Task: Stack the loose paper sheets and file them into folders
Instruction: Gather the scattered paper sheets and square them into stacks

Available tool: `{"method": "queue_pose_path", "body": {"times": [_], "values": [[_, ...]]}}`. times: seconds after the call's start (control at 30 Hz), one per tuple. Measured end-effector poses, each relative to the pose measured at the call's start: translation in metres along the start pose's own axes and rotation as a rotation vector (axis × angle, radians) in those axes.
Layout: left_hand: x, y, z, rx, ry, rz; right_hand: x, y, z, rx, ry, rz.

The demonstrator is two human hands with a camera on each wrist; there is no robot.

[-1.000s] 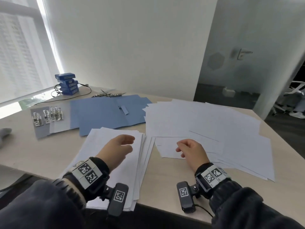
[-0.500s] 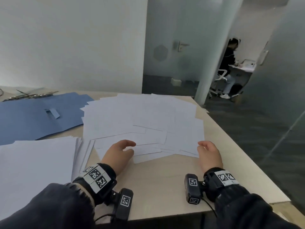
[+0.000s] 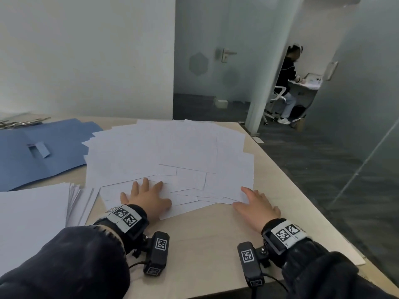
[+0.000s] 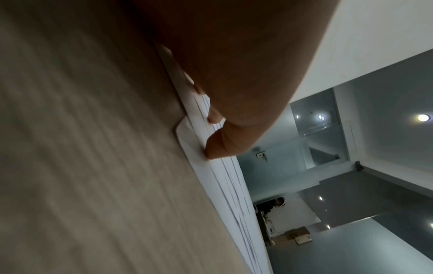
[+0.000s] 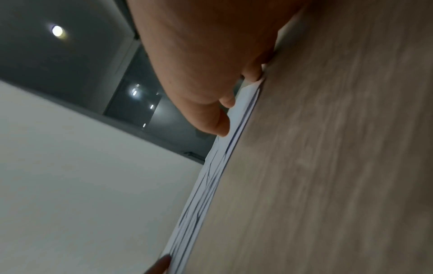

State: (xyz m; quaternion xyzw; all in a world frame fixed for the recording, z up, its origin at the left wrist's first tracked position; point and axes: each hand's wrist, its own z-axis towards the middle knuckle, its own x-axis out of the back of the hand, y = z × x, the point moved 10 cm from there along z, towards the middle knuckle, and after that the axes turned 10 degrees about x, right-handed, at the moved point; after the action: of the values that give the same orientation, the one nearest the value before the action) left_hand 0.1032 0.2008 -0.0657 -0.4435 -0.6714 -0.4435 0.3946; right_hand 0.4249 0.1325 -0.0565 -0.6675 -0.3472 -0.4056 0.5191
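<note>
Loose white paper sheets [image 3: 168, 154] lie fanned out over the middle of the wooden table [image 3: 207, 240]. My left hand [image 3: 146, 195] lies flat on the near left edge of the spread, fingers straight. My right hand [image 3: 254, 203] rests flat at the spread's near right corner, fingertips on the sheets. In the left wrist view my left hand [image 4: 211, 118] presses the layered paper edges [image 4: 229, 185]. In the right wrist view my right hand [image 5: 225, 111] touches the paper edges [image 5: 206, 185]. A squared stack of sheets [image 3: 32, 219] sits at the left. Open blue folders [image 3: 43, 152] lie behind it.
Metal binder clips [image 3: 21, 123] lie at the far left beyond the folders. The table's right edge [image 3: 302, 195] drops to dark floor beside a glass partition. Another person [image 3: 289, 83] sits at a desk in the room beyond.
My head turned right, off the left stack. Both hands moved right and forward, uncurled, and now lie flat on the near edge of the loose spread.
</note>
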Motion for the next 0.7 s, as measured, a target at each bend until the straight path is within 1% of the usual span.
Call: {"method": "queue_pose_path", "body": {"times": [0.07,0.17,0.2,0.3,0.37,0.47,0.53,0.6,0.67,0.7], "values": [[-0.002,0.002,-0.001,-0.002,-0.008,0.018,0.0,-0.013,0.0,0.043,-0.003,0.023],[-0.003,0.002,-0.001,-0.005,-0.011,0.037,-0.001,-0.023,0.003,0.063,0.018,0.131],[-0.003,0.002,-0.002,-0.006,-0.016,0.043,0.0,-0.024,0.004,0.054,0.032,0.226],[-0.004,0.001,-0.002,0.0,-0.021,0.033,0.009,-0.027,0.009,0.034,0.13,0.63],[-0.004,0.001,-0.001,-0.002,-0.021,0.028,0.014,-0.023,0.016,-0.029,0.193,0.856],[-0.004,0.001,-0.001,-0.006,-0.023,0.021,0.008,-0.019,0.026,-0.141,0.234,1.264],[-0.003,0.002,-0.002,-0.013,-0.027,0.015,0.003,-0.016,0.032,-0.229,0.246,1.418],[-0.003,0.001,-0.003,-0.02,-0.034,0.007,-0.002,-0.018,0.034,-0.287,0.19,1.445],[-0.004,0.0,-0.004,-0.026,-0.041,0.001,-0.006,-0.019,0.038,-0.331,0.129,1.368],[-0.005,-0.001,-0.004,-0.031,-0.047,-0.002,-0.006,-0.018,0.041,-0.347,0.122,1.315]]}}
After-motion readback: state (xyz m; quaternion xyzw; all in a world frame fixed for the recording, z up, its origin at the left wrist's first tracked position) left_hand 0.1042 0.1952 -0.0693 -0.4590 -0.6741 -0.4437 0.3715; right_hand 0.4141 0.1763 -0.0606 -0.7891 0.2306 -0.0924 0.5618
